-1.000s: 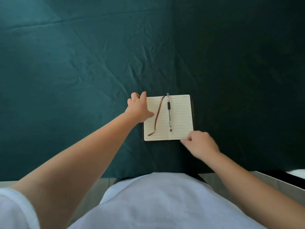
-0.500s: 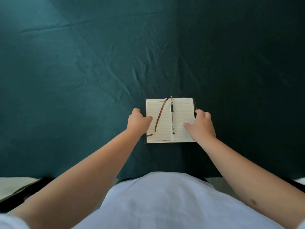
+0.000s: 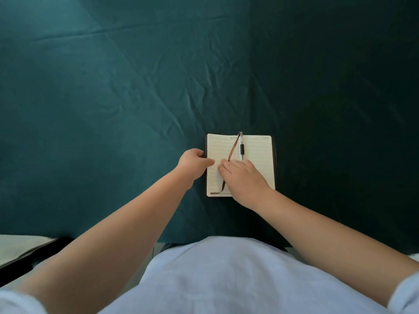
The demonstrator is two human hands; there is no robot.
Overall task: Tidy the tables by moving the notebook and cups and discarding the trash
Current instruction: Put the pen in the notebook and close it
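Small open notebook with cream lined pages and dark cover (image 3: pixel 258 155) lying flat on desk draped in wrinkled teal cloth (image 3: pixel 113 109), near centre, slightly right. Clear ballpoint pen with black grip (image 3: pixel 241 147) resting along the gutter, loose. Thin brown ribbon bookmark (image 3: pixel 233 150) trailing from the far edge across the left page to the near left corner. Left hand (image 3: pixel 192 163) pinching the notebook's left edge, thumb on the page, fingers curled at the cover. Right hand (image 3: pixel 243 180) resting on the pages near the gutter, fingers loosely bent, fingertips at the ribbon; gripping nothing, as far as can be seen. No cups or trash in view. Probably light and thin: stiff cover, floppy pages, hinged spine prone to flopping shut when lifted by one side. Pen likely to roll off at any tilt, so better removed or trapped by closing the cover first. Best hold probably both outer cover edges, or spine once closed. Cloth could bunch if dragged; lifting safer than sliding.
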